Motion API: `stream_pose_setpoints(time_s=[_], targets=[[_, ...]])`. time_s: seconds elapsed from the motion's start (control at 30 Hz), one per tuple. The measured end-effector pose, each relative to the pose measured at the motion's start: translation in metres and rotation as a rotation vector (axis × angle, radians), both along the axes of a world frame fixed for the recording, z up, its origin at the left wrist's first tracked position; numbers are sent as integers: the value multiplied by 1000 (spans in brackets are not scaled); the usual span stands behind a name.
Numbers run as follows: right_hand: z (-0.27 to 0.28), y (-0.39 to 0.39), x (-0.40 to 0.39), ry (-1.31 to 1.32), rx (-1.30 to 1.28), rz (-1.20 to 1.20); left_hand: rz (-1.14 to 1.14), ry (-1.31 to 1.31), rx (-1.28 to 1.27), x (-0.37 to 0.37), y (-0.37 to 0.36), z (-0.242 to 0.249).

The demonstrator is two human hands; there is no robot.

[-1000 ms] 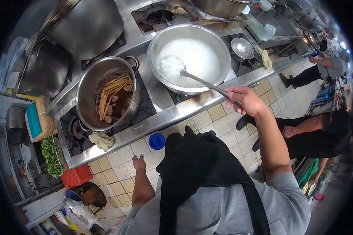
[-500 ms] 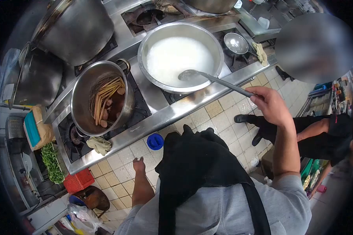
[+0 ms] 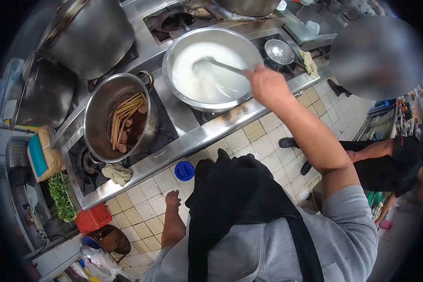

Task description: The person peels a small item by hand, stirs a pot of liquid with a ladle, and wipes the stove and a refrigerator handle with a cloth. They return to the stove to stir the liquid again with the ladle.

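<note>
My right hand (image 3: 269, 85) is wrapped round the handle of a long metal ladle (image 3: 225, 66). The ladle's bowl is sunk in white liquid (image 3: 209, 77), which shows swirls and streaks. That liquid sits in a wide metal basin (image 3: 167, 75) on the stove. My left hand (image 3: 173, 199) hangs low beside my apron, over the tiled floor, fingers loosely curled; whether it holds anything is too small to tell. Left of the basin, a tall pot (image 3: 95, 105) contains long brown sticks (image 3: 127, 110) and round pieces in dark liquid.
A strainer (image 3: 279, 51) rests on the right burner. Cloths (image 3: 117, 174) lie on the stove's edge. Big dark pots stand at upper left. Near my feet are a blue round object (image 3: 184, 170) and a red basket (image 3: 93, 218). Another person (image 3: 385, 160) stands at right.
My right hand has moved left and forward, over the basin's rim, pushing the ladle deeper into the basin. The white liquid now swirls. My left hand has shifted slightly.
</note>
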State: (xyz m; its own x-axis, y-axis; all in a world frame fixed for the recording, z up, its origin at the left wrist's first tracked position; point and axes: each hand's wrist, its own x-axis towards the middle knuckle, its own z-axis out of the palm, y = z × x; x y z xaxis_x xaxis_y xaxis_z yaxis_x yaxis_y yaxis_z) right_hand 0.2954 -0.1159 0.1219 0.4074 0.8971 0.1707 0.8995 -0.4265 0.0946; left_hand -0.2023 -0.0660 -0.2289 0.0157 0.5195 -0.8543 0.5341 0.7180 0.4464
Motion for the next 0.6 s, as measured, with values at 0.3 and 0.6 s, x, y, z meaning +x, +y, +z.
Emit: stream_pose_setpoints(time_s=[0.3, 0.6], targets=[[40, 6, 38, 107, -229, -116, -1376, -5, 890, -69, 17, -100], [115, -29, 24, 266, -539, -33, -1304, -89, 855, -51, 38, -109]])
